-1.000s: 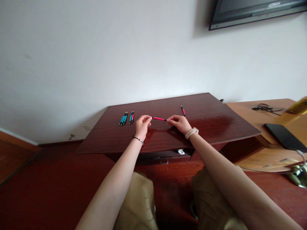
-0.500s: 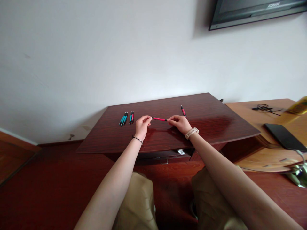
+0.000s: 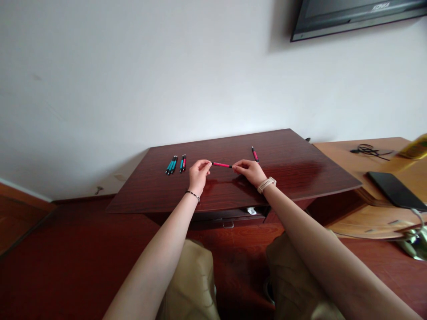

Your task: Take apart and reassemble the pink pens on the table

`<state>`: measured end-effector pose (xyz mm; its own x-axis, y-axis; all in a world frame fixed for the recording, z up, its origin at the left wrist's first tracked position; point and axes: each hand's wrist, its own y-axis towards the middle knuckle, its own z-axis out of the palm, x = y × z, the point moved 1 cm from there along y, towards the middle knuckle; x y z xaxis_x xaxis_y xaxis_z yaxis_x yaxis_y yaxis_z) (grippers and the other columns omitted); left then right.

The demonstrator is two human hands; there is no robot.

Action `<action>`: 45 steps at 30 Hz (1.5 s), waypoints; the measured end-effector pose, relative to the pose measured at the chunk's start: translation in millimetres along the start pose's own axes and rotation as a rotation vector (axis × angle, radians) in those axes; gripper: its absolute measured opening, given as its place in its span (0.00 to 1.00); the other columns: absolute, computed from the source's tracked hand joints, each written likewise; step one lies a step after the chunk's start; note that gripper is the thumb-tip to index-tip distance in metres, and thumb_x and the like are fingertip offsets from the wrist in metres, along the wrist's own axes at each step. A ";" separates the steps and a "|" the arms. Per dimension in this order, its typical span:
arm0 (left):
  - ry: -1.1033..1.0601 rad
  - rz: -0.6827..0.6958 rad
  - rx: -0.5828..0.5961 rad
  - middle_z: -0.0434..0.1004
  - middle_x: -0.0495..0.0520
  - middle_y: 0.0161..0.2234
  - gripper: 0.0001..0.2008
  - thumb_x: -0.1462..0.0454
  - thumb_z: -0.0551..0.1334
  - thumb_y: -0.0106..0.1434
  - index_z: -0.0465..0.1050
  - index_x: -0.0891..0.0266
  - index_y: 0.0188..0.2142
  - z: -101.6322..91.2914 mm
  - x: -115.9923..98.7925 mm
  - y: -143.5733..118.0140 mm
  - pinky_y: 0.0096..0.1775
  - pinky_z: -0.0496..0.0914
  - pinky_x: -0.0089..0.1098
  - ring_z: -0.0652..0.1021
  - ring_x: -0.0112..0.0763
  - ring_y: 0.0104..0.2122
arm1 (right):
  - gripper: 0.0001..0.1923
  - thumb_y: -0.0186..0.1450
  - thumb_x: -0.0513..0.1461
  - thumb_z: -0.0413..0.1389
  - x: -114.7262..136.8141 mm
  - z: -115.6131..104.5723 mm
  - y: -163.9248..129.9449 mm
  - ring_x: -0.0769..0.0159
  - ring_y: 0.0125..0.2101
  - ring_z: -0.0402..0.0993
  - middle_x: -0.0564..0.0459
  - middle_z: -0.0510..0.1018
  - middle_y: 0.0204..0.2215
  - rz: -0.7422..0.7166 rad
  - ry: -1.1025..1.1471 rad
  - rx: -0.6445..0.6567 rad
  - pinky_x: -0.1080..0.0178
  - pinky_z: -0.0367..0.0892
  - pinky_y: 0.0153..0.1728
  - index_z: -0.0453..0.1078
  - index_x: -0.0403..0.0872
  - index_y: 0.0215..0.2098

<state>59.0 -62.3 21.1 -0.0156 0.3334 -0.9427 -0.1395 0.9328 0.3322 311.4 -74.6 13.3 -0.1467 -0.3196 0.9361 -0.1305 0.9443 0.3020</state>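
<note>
1. Nearest to the camera are the person's knees in beige trousers (image 3: 191, 284), and both bare forearms reach forward over them to the dark red counter (image 3: 300, 178).
2. The left hand (image 3: 199, 174), with a thin bracelet on the wrist, has its fingers (image 3: 207, 163) pressed together on the left end of a pink pen (image 3: 222, 165). The right hand (image 3: 248, 172), with a pale watch (image 3: 266, 184) on the wrist, pinches the other end in the same way.
3. The pink pen is held level between the two hands, just above the counter near its middle. Compared with one second ago, almost nothing has changed: the hands and the pen stay in the same place, only a little higher. I judge that the hands are still working on the pen's ends, and no part has come off yet.
4. Farther left, a small group of pens (image 3: 176, 164), teal ones and a pink one, lies side by side. Farther right, a single pink pen (image 3: 255, 154) lies alone.
5. Behind is the white wall (image 3: 133, 80), with a screen (image 3: 353, 15) at the top right.
</note>
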 end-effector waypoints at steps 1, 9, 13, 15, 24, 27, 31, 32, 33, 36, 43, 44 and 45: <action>0.001 0.001 -0.001 0.80 0.52 0.33 0.14 0.54 0.74 0.59 0.80 0.60 0.38 -0.1 0.5 0.1 0.29 0.67 0.30 0.73 0.26 0.25 | 0.20 0.63 0.56 0.67 0.1 0.1 0.1 0.58 0.35 0.79 0.49 0.85 0.32 0.002 0.004 0.000 0.58 0.72 0.39 0.82 0.49 0.37; -0.023 0.000 -0.024 0.77 0.49 0.29 0.15 0.54 0.75 0.59 0.77 0.60 0.38 -0.4 1.0 -0.3 0.30 0.68 0.30 0.73 0.26 0.25 | 0.21 0.61 0.56 0.69 5.6 2.5 -0.7 0.57 0.36 0.81 0.48 0.86 0.34 0.013 0.047 -0.010 0.57 0.75 0.42 0.82 0.48 0.38; -0.063 0.000 -0.034 0.77 0.49 0.28 0.14 0.54 0.75 0.59 0.78 0.60 0.37 -0.1 1.5 0.6 0.29 0.66 0.29 0.73 0.26 0.26 | 0.22 0.58 0.54 0.72 4.7 3.2 -0.3 0.57 0.39 0.82 0.47 0.86 0.38 -0.008 0.099 -0.042 0.56 0.76 0.44 0.82 0.48 0.41; -0.090 -0.009 -0.054 0.77 0.49 0.29 0.15 0.54 0.76 0.58 0.79 0.60 0.37 1.2 1.0 0.6 0.29 0.66 0.28 0.73 0.24 0.25 | 0.22 0.58 0.54 0.72 2.5 3.4 0.7 0.57 0.39 0.81 0.48 0.86 0.38 -0.035 0.101 -0.052 0.57 0.76 0.44 0.82 0.48 0.42; -0.125 -0.024 -0.072 0.77 0.49 0.30 0.16 0.54 0.75 0.58 0.80 0.62 0.39 6.6 -4.4 -1.1 0.29 0.65 0.26 0.72 0.23 0.25 | 0.20 0.61 0.53 0.71 -0.5 2.7 1.9 0.60 0.35 0.79 0.50 0.84 0.35 -0.096 0.071 -0.081 0.58 0.74 0.39 0.82 0.48 0.42; -0.120 -0.014 -0.050 0.77 0.50 0.30 0.16 0.54 0.75 0.59 0.80 0.62 0.39 5.7 -4.3 -0.6 0.29 0.65 0.26 0.72 0.23 0.25 | 0.21 0.60 0.54 0.71 1.7 2.1 1.0 0.59 0.35 0.79 0.50 0.85 0.35 -0.084 0.070 -0.086 0.58 0.74 0.39 0.82 0.48 0.42; -0.086 0.002 -0.028 0.77 0.50 0.30 0.16 0.54 0.74 0.60 0.79 0.63 0.39 3.6 -2.5 -0.2 0.29 0.66 0.26 0.73 0.24 0.26 | 0.21 0.59 0.54 0.72 3.2 1.5 0.2 0.60 0.34 0.79 0.49 0.85 0.34 -0.075 0.089 -0.093 0.58 0.74 0.39 0.82 0.48 0.41; -0.075 0.000 -0.027 0.77 0.50 0.30 0.16 0.54 0.74 0.60 0.79 0.63 0.39 3.2 -1.8 -0.3 0.29 0.66 0.26 0.73 0.24 0.26 | 0.21 0.59 0.54 0.72 3.2 1.4 0.1 0.60 0.34 0.79 0.49 0.85 0.34 -0.077 0.090 -0.093 0.58 0.74 0.39 0.82 0.47 0.41; -0.064 -0.004 -0.028 0.78 0.50 0.30 0.16 0.54 0.74 0.60 0.79 0.63 0.39 2.8 -1.1 -0.4 0.29 0.66 0.26 0.73 0.24 0.26 | 0.21 0.59 0.54 0.72 2.9 1.2 0.0 0.60 0.34 0.79 0.49 0.85 0.35 -0.080 0.089 -0.093 0.58 0.74 0.39 0.82 0.47 0.41; -0.049 -0.019 -0.024 0.78 0.51 0.31 0.16 0.54 0.74 0.60 0.79 0.62 0.39 2.9 -0.2 -1.7 0.29 0.67 0.26 0.74 0.24 0.26 | 0.21 0.60 0.54 0.71 1.2 0.8 0.0 0.60 0.34 0.79 0.49 0.85 0.35 -0.080 0.073 -0.093 0.58 0.74 0.39 0.82 0.47 0.42; -0.031 -0.018 0.028 0.84 0.56 0.37 0.18 0.54 0.72 0.63 0.78 0.62 0.46 8.4 -7.0 -7.4 0.28 0.67 0.27 0.73 0.23 0.25 | 0.21 0.60 0.54 0.72 1.5 2.5 0.8 0.59 0.35 0.80 0.49 0.86 0.36 -0.071 0.079 -0.065 0.58 0.75 0.40 0.82 0.48 0.42; -0.024 -0.015 0.047 0.85 0.57 0.37 0.18 0.54 0.72 0.63 0.78 0.63 0.45 9.0 -8.0 -7.8 0.28 0.66 0.27 0.73 0.24 0.25 | 0.21 0.60 0.53 0.72 2.3 2.9 0.7 0.59 0.35 0.80 0.49 0.86 0.36 -0.069 0.081 -0.063 0.58 0.74 0.39 0.82 0.48 0.42; -0.021 -0.011 0.062 0.85 0.57 0.37 0.18 0.53 0.72 0.63 0.79 0.63 0.45 9.4 -9.0 -7.9 0.28 0.66 0.27 0.72 0.24 0.25 | 0.20 0.60 0.53 0.72 3.0 3.2 0.6 0.59 0.35 0.80 0.49 0.86 0.36 -0.065 0.085 -0.063 0.58 0.74 0.39 0.82 0.48 0.42</action>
<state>69.5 -71.4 27.2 0.0061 0.3249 -0.9457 -0.0783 0.9430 0.3235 307.7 -75.3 15.8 -0.0555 -0.3747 0.9255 -0.0749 0.9259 0.3704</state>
